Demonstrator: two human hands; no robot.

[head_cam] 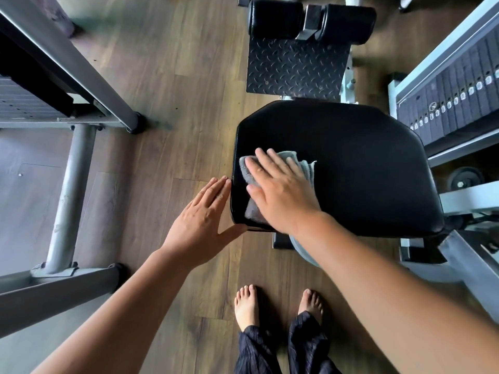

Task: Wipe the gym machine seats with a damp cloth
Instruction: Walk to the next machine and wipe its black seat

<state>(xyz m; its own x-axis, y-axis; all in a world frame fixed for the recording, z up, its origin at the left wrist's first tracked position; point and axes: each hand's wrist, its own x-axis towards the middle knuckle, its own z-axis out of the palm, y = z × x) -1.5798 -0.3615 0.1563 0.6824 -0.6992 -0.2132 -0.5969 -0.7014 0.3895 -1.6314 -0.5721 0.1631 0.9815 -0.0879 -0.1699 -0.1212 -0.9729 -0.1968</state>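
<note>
Head view looks straight down on a black padded vinyl machine seat (351,168) with rounded corners, standing over a brown wood-plank floor (167,76). The right hand (280,190) lies flat with fingers spread and extended, palm pressing a folded grey terry cloth (299,164) onto the seat's left part; the cloth shows beyond the fingertips and beside the thumb. The left hand (202,220) is also flat and holds nothing, fingers together and straight, its fingertips touching the seat's left edge and its thumb against the near left corner. Beyond the seat sit a black diamond-pattern footplate (294,66) and two black roller pads (310,20). Bare feet (247,306) stand on the floor below.
</note>
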